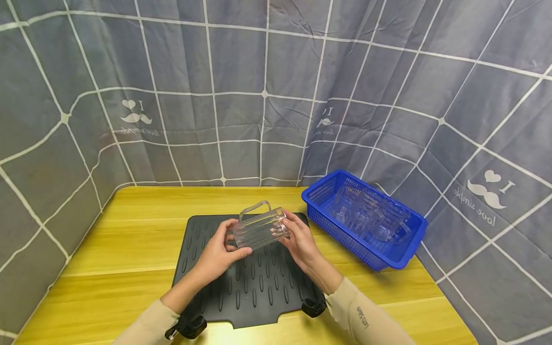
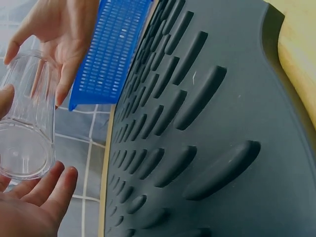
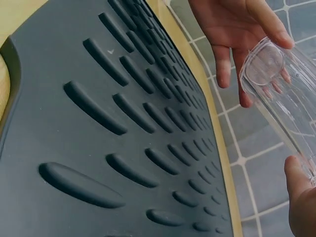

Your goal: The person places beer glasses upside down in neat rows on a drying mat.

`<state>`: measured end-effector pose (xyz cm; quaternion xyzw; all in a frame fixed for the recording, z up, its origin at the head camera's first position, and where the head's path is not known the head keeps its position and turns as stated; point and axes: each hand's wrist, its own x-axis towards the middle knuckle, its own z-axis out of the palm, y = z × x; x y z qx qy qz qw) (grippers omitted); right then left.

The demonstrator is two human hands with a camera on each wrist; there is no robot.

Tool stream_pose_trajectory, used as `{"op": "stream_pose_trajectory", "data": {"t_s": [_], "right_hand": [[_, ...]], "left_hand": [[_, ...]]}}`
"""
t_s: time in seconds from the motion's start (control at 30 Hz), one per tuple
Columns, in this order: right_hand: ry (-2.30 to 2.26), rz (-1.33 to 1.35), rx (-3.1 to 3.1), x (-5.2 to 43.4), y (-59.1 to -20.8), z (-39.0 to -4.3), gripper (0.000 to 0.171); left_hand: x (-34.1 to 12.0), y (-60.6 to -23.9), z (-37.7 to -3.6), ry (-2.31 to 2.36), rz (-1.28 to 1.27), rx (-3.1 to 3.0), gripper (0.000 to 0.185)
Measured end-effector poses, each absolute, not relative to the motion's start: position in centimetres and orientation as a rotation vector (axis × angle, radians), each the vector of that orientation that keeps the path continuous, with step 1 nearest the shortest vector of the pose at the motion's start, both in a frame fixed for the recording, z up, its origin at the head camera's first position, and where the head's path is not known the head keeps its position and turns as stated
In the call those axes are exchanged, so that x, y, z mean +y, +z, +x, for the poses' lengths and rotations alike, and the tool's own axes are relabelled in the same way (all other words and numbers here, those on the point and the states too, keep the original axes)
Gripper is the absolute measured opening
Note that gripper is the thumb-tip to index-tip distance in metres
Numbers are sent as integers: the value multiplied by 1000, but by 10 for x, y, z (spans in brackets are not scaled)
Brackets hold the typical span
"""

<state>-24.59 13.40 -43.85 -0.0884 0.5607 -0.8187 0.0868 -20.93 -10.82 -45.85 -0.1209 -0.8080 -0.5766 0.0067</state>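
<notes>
A clear glass mug (image 1: 258,232) with ribbed sides is held tilted on its side above the dark grey ridged mat (image 1: 254,282). Its handle points up and away in the head view. My left hand (image 1: 218,253) grips the base end, thumb on the near side and fingers behind. At the rim end, my right hand (image 1: 302,239) holds the mug with thumb and fingers. The left wrist view shows the round base of the mug (image 2: 22,153) close up, above the left fingers (image 2: 54,192). In the right wrist view the right thumb (image 3: 296,177) lies against the mug's side.
A blue perforated plastic basket (image 1: 345,244) stands to the right of the mat, with several clear glass mugs (image 1: 371,215) inside. The yellow wood-grain table (image 1: 129,230) carries both. A grey checked curtain (image 1: 241,120) surrounds the table's back and sides.
</notes>
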Motion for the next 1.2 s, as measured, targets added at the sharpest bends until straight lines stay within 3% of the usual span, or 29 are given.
{"op": "stream_pose_trajectory", "data": {"t_s": [0.47, 0.97, 1.2], "right_hand": [[-2351, -290, 1685, 137, -451, -248, 60], [-2263, -360, 1781, 149, -460, -255, 58], [-2313, -306, 1829, 159, -459, -260, 47]], "left_hand": [[-111, -462, -209, -1921, -390, -2400, 78], [-139, -453, -213, -1733, -357, -2449, 69], [-159, -441, -224, -1578, -286, -2468, 69]]}}
